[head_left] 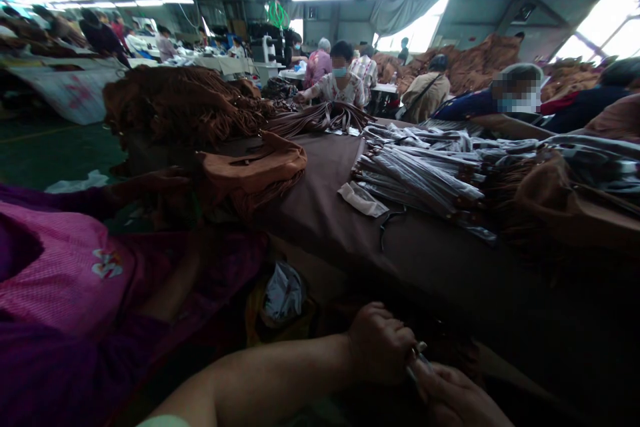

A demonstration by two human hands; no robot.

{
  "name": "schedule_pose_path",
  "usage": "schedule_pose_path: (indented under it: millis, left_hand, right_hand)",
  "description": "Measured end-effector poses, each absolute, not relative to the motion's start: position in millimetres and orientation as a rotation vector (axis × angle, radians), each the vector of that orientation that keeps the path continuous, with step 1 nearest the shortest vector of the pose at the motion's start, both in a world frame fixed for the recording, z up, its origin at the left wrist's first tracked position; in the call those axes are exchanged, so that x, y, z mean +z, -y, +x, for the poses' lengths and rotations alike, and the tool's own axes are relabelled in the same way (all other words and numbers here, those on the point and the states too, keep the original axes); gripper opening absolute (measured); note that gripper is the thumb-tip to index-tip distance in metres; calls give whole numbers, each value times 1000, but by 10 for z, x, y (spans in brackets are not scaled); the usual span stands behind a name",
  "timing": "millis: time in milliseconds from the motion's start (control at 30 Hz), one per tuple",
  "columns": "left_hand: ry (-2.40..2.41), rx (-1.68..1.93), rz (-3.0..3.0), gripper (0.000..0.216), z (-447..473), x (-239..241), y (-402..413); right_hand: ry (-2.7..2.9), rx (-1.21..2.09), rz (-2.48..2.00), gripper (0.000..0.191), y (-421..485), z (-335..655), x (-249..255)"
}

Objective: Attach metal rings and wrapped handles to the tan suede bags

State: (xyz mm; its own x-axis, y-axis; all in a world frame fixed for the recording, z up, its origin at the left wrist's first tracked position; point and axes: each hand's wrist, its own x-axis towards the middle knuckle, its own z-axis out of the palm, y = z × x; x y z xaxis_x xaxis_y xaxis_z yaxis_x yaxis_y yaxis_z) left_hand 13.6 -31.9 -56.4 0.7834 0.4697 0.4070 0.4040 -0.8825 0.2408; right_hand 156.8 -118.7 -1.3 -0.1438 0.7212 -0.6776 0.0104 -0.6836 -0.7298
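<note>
My left hand (381, 345) is closed in a fist low in the view, beside the dark table edge. What lies inside its fingers is hidden. My right hand (455, 393) meets it from the lower right, thumb and fingers pressed around a small shiny metal piece (419, 361). That piece sticks out between the two hands; its exact kind is too dark to tell. Behind my hands, in shadow, hangs brown material (445, 340), which I cannot make out clearly.
A brown-covered table (325, 180) carries a fringed brown bag (255, 163), a heap of brown pieces (175, 103), straps in white wrapping (415, 170) and a small white packet (363, 199). A person in a pink apron (60, 260) sits close at left. Below is a lined container (283, 293).
</note>
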Motion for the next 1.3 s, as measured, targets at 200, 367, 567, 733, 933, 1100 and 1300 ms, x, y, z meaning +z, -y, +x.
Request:
schedule_pose_path:
  millis: [200, 367, 567, 733, 933, 1100, 1300]
  left_hand:
    - [-670, 644, 2849, 21, 171, -599, 349]
    - [-629, 602, 2831, 20, 166, -549, 379]
    - [-858, 408, 2670, 21, 210, -481, 330]
    - [-902, 318, 2656, 21, 226, -456, 346]
    - [-747, 531, 2826, 23, 180, -558, 310]
    - [-482, 500, 2935, 23, 140, -657, 320]
    - [-751, 200, 2741, 19, 212, -494, 349]
  right_hand:
    - [1268, 1506, -1623, 54, 1123, 1700, -55]
    - [998, 1658, -1657, 54, 1165, 1755, -223]
    - [1321, 1433, -1691, 52, 1066, 1777, -168]
    - [1759, 949, -1780, 32, 1134, 1881, -109]
    - [1666, 880, -1894, 43, 1246, 1946, -318]
    - [1491, 1197, -1859, 52, 1168, 1944, -241]
    - [1422, 1419, -1666, 49, 956, 1945, -279]
